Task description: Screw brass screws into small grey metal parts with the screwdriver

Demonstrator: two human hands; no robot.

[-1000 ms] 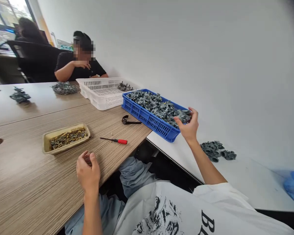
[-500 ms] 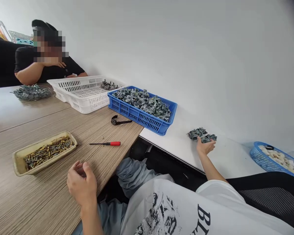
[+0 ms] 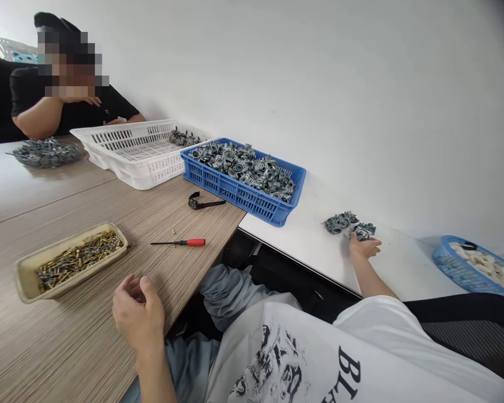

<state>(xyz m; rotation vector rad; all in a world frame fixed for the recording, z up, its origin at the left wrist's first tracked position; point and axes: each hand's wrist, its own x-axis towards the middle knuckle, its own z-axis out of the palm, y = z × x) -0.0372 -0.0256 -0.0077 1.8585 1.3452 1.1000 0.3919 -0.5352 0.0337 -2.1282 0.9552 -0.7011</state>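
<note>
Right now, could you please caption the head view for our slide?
Right hand at grey parts on a white table, left hand loosely curled near a screwdriver.

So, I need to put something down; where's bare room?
Wooden table: between the cream tray and white basket. White table: between the right hand and the oval blue basket. Crowded: the blue crate, around the screwdriver, and the grey parts by that hand.

The screwdriver handle (image 3: 196, 242) is red — the long crate (image 3: 239, 190), blue.
</note>
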